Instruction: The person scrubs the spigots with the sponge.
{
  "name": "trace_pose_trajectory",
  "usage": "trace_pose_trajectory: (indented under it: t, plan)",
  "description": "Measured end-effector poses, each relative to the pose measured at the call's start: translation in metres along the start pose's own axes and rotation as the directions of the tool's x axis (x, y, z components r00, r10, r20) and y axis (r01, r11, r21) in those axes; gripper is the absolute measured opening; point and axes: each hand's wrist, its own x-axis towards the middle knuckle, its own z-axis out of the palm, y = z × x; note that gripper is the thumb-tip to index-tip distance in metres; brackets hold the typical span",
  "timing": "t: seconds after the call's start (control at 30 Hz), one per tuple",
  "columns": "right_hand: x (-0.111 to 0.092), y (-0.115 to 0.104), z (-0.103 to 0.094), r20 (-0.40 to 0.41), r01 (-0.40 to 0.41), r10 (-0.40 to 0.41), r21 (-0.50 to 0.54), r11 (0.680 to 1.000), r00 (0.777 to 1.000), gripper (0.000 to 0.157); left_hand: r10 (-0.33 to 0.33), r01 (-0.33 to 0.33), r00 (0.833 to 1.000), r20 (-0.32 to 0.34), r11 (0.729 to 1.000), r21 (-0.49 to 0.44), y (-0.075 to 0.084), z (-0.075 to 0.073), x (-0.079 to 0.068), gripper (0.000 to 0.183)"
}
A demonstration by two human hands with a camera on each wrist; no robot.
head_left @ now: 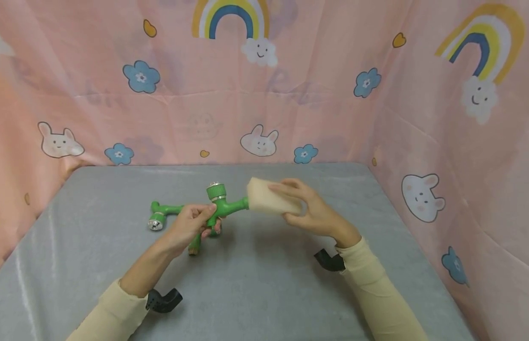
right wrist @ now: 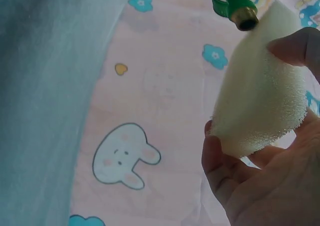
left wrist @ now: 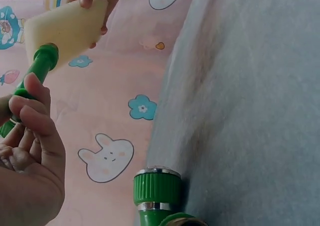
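My left hand grips a green tap by its body, thumb on top and ribbed knob upward. One arm of that tap reaches right, its end right at the sponge's face. The cream sponge is a thick block, held by its right end between the fingers and thumb of my right hand. The right wrist view shows the sponge with fingers around its lower part and a brass-ended green pipe beside its top. Another green tap, with a silver-capped knob, lies to the left, partly hidden behind my left hand.
A grey cloth covers the table. Pink printed curtains rise behind it and along both sides. Black curved pieces stick out by each sleeve near the wrists. A green pipe with a brass end shows below my left hand.
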Motion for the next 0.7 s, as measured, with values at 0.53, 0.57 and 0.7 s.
trace_pose_trajectory:
  t: [0.53,0.57,0.7]
  plan:
    - [0.002,0.002,0.007,0.058,-0.045,0.048,-0.05,0.998,0.997,0.06,0.014,-0.008,0.998,-0.057,0.994,0.111,-0.003,0.007,0.004,0.04]
    - [0.001,0.003,0.006,0.063,-0.056,0.059,-0.044,0.997,0.996,0.06,0.011,-0.004,0.998,-0.059,0.993,0.114,-0.003,0.006,0.004,0.041]
    - [-0.002,0.004,-0.002,0.047,-0.103,0.104,-0.016,0.995,0.993,0.06,-0.02,0.027,0.997,-0.068,0.995,0.097,-0.004,0.005,0.004,0.042]
